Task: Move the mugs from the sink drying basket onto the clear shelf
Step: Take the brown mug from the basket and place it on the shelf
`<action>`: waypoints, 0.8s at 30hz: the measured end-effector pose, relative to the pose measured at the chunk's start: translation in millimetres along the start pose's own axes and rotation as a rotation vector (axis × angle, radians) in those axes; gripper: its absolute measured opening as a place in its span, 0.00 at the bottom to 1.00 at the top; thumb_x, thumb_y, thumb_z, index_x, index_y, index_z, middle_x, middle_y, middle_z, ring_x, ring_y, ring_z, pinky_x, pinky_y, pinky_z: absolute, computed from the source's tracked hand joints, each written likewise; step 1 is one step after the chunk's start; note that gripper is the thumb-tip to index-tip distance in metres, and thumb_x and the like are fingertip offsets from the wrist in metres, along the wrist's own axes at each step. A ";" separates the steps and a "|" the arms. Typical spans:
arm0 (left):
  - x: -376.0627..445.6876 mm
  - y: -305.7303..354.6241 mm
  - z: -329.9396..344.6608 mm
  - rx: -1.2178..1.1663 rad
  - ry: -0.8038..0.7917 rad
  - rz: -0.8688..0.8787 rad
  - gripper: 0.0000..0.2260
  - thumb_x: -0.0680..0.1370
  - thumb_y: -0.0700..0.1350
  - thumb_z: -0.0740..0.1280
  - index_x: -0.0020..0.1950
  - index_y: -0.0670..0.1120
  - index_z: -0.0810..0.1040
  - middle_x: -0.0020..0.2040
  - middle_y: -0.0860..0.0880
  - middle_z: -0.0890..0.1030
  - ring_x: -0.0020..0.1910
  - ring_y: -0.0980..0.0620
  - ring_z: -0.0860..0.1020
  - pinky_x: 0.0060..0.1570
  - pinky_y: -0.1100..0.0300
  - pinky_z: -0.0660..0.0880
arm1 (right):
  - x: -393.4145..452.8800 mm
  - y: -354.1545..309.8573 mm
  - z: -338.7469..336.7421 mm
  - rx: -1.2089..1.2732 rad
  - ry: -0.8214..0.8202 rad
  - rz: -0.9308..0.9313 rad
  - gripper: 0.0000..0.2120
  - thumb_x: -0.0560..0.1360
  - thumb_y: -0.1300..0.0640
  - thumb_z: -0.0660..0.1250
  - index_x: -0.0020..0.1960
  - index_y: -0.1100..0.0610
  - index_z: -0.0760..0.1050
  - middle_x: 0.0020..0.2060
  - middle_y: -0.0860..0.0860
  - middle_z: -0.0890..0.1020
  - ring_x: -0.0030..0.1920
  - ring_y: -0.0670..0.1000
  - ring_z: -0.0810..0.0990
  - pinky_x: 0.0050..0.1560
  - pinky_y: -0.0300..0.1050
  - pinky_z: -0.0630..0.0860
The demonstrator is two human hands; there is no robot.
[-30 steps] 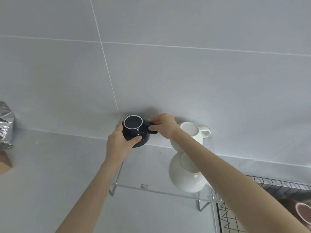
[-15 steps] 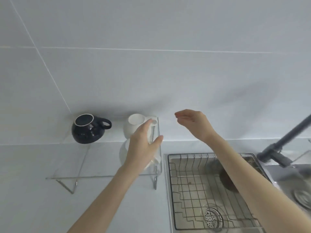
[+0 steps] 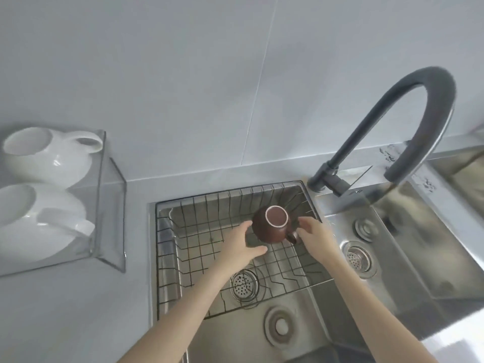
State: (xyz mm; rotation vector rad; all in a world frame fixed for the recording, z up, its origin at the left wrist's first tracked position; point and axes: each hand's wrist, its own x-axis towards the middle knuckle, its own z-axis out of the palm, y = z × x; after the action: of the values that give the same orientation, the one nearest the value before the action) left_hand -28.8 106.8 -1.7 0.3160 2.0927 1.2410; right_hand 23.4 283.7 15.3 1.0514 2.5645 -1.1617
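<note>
A brown mug (image 3: 269,229) stands upside down in the wire drying basket (image 3: 183,260) inside the sink. My left hand (image 3: 242,246) is open just left of the mug, fingers spread, close to its side. My right hand (image 3: 313,235) is open on the mug's right, by its handle; I cannot tell if it touches. Two white mugs (image 3: 49,161) (image 3: 39,226) sit upside down on the clear shelf (image 3: 111,213) at the left.
A dark curved faucet (image 3: 408,127) arches over the sink's right side. A second steel basin (image 3: 392,244) with drains lies to the right. The grey counter (image 3: 73,310) runs left of the sink below the shelf. A tiled wall stands behind.
My view swung right from the shelf to the sink. Both hands left the dark mug on the shelf and moved down to either side of the brown mug.
</note>
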 end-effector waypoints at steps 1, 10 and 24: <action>5.5 1.1 4.0 0.021 0.010 0.003 0.34 0.69 0.46 0.71 0.72 0.47 0.59 0.74 0.47 0.64 0.72 0.49 0.62 0.68 0.56 0.59 | -1.2 4.4 5.8 -0.018 -0.013 0.005 0.20 0.74 0.62 0.62 0.65 0.60 0.69 0.60 0.56 0.79 0.61 0.56 0.75 0.55 0.40 0.66; 68.6 -1.3 32.9 0.050 0.068 0.039 0.40 0.65 0.42 0.75 0.72 0.45 0.58 0.73 0.47 0.64 0.72 0.50 0.62 0.67 0.63 0.57 | 24.2 30.2 33.1 0.004 0.048 -0.014 0.13 0.73 0.60 0.63 0.57 0.60 0.77 0.48 0.55 0.84 0.46 0.53 0.78 0.43 0.37 0.68; 41.8 21.9 -23.1 0.055 0.229 0.198 0.39 0.62 0.47 0.77 0.69 0.48 0.66 0.59 0.52 0.78 0.60 0.54 0.74 0.55 0.68 0.65 | 4.9 -21.7 12.5 0.236 0.109 -0.174 0.06 0.68 0.59 0.71 0.45 0.52 0.81 0.39 0.48 0.85 0.45 0.49 0.83 0.49 0.44 0.78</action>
State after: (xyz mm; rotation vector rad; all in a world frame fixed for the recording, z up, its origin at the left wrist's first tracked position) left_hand -77.9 123.9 6.4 0.4328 2.3390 1.3917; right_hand 3.7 267.7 18.0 0.9752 2.6986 -1.5231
